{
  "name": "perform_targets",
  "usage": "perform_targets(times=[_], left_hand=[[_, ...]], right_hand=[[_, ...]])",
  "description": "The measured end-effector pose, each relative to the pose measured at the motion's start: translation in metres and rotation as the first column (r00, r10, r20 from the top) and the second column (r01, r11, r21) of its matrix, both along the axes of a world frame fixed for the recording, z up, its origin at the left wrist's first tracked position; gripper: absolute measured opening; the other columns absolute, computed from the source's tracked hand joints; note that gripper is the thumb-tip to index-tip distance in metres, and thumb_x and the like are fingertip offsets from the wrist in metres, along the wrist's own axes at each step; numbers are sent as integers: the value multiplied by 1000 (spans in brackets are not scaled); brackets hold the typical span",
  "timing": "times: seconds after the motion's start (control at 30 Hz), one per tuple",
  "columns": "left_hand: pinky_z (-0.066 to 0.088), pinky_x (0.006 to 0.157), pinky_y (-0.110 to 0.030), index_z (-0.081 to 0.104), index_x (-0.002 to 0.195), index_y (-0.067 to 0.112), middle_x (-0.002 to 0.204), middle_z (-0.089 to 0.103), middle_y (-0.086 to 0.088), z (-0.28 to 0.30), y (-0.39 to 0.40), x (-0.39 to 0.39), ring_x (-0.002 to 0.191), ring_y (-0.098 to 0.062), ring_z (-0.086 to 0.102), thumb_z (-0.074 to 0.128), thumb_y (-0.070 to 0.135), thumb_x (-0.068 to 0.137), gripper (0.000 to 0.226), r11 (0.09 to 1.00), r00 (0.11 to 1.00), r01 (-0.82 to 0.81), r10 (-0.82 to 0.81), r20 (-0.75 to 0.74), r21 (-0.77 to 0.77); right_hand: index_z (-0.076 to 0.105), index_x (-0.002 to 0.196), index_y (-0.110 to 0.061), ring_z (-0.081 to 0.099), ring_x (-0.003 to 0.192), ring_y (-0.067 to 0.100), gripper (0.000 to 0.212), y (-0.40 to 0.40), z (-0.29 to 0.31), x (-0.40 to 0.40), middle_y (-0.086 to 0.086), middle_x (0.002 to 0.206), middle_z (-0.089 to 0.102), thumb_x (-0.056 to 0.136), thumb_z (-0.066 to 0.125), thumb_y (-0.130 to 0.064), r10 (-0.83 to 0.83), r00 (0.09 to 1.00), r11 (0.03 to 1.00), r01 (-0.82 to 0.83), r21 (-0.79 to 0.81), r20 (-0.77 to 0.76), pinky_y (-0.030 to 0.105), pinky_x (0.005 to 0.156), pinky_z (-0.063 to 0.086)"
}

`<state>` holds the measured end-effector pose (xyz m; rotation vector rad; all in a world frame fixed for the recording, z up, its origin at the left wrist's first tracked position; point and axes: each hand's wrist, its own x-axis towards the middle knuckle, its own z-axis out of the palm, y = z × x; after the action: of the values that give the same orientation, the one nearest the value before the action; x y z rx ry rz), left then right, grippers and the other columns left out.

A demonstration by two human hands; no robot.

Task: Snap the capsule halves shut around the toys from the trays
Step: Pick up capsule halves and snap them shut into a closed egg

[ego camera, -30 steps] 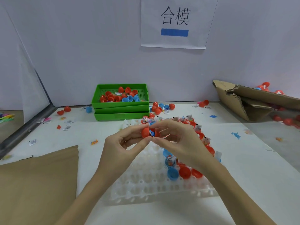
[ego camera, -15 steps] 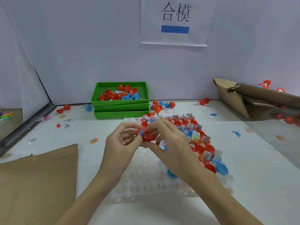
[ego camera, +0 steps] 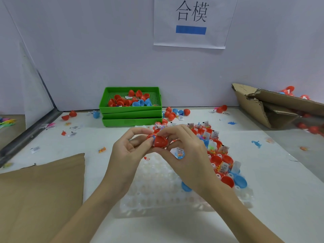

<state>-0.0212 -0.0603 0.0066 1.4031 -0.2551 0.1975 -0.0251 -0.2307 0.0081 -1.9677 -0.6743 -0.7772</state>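
— Where do we have the capsule?

— Up over the far end of the clear tray (ego camera: 157,193). Our left hand (ego camera: 130,153) pinches the red capsule (ego camera: 160,141) from the left, and our right hand (ego camera: 185,151) curls round it from the right and above. A blue bit shows at its seam, so we can't tell if it's fully snapped.

— How much room around us?

— The white worktop (ego camera: 273,172) lies bare to the near right. Flat brown cardboard (ego camera: 40,195) covers the near left corner, and a torn cardboard box (ego camera: 273,109) crowds the far right. The stacked green trays (ego camera: 130,118) sit against the far wall.

— And the surfaces?

— The clear tray is glossy, dimpled plastic; its right side holds smooth red and blue capsule halves (ego camera: 228,180) with small wrapped toys (ego camera: 222,149). The top green tray has a perforated floor and straight walls.
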Motion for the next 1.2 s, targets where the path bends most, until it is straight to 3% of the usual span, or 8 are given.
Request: perform_targets(times=[0.1,0.23,0.43,0.73,0.9,1.1,1.2], left_hand=[[47,102,-67,73,103,19,102,79,-16,1,1,-1,99,-37,75,74,20,88,15,1000,999,21,-21,-27,-14],[55,93,-61,74,109,19,103,80,-10,1,3,-3,100,-30,76,72,16,98,13,993,998,17,-23,55,113],[59,92,-25,74,122,16,112,79,-7,4,4,-3,106,-25,76,67,12,97,25,990,989,108,-117,90,95],[60,87,-24,79,114,25,108,80,-6,9,6,-3,100,-26,78,78,24,86,27,994,990,104,-106,88,27],[61,85,-24,82,109,25,104,81,-8,12,7,-4,95,-27,79,83,22,81,28,996,992,81,-78,95,-31],[60,83,-22,83,104,21,101,81,-10,11,4,-7,93,-26,80,84,16,78,27,997,996,49,-45,74,-58],[59,81,-20,83,104,26,100,82,-3,12,2,-8,96,-20,79,84,20,77,27,1000,997,-11,12,79,-16]], right_hand=[[68,117,-14,62,94,-1,34,1,0,1,-8,110,63,86,82,-20,-11,1000,1000,10,-3,-18,7,81,51],[68,115,-14,64,93,4,34,0,-1,2,-4,108,66,85,83,-17,-27,999,1000,27,7,-36,9,80,53],[69,119,-12,67,92,12,37,-7,4,1,-2,108,67,86,81,-23,-59,996,997,62,45,-65,19,81,59],[71,123,-12,68,100,16,38,-6,7,-1,-4,114,65,88,72,-29,10,998,996,-5,84,-64,24,86,60],[68,128,-29,65,106,18,37,-5,9,-3,-1,119,65,91,68,-29,63,989,988,-42,152,-132,32,90,59],[43,154,-21,57,128,-3,54,5,1,-7,-8,144,59,101,56,-19,119,965,986,-88,139,-232,19,106,47],[44,155,-18,60,123,-3,63,7,-2,-7,-9,146,58,97,68,-12,64,975,995,-47,83,-213,19,105,49]])
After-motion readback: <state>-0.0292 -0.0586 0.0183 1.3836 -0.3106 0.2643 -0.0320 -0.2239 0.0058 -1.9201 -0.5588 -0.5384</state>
